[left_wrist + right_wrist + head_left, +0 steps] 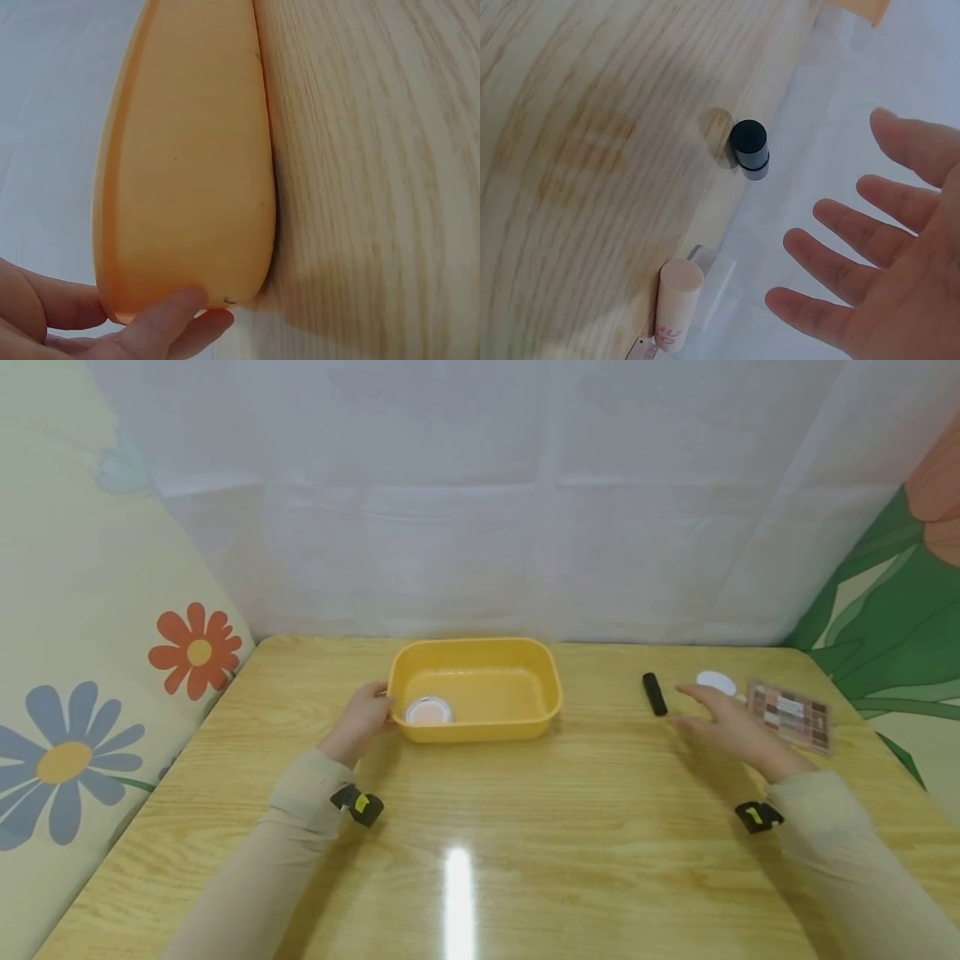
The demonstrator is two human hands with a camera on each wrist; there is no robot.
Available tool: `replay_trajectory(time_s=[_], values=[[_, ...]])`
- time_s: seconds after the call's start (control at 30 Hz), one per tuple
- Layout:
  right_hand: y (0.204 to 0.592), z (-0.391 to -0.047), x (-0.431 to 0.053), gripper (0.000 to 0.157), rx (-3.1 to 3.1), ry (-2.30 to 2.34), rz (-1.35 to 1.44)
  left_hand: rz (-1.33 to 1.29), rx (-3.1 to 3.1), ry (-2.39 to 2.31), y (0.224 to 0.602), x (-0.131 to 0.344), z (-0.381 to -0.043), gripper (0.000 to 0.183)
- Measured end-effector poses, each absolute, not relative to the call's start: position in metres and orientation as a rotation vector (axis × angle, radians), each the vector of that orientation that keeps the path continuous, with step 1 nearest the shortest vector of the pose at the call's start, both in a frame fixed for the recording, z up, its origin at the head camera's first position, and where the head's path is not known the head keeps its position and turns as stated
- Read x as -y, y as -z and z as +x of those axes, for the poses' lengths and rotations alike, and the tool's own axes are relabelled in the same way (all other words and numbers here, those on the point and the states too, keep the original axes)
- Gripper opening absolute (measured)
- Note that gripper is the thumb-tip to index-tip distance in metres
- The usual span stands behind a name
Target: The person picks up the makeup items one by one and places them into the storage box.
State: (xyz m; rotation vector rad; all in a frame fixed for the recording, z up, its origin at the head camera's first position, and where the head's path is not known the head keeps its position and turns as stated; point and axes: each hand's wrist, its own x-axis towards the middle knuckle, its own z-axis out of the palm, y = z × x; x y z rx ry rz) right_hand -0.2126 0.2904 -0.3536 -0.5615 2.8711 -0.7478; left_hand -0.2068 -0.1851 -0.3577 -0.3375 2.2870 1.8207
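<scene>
My left hand (362, 724) holds the left end of a yellow plastic basin (487, 731), its fingers and thumb against the outer corner. In the left wrist view, fingertips (184, 304) lie on the basin wall (187, 150) just under the rim. A round powder compact (428, 711) with a pale pink centre sits in the basin's near left corner. My right hand (723, 727) hovers with spread fingers just right of a small black cylindrical tube (655, 694). Nothing is in its grasp; the right wrist view shows the black tube (751, 146) apart from the fingers.
Behind my right hand lies a white round item (716, 682). An eyeshadow palette (791, 717) is at the table's right. A peach-coloured tube (677, 304) shows in the right wrist view. White cloth (480, 527) hangs along the wooden table's (585, 827) back edge.
</scene>
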Motion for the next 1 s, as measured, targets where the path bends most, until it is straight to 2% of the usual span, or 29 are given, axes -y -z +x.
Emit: replay_trajectory(time_s=[0.5,1.0], values=[[0.358,-0.219,-0.302,0.057,-2.916,0.854,-0.489,-0.357,-2.291,-1.812,0.355,0.182,-0.205,0.047],[0.366,-0.23,-0.312,0.063,-2.914,0.866,-0.42,-0.378,-2.291,-1.817,0.357,0.182,-0.208,0.045]])
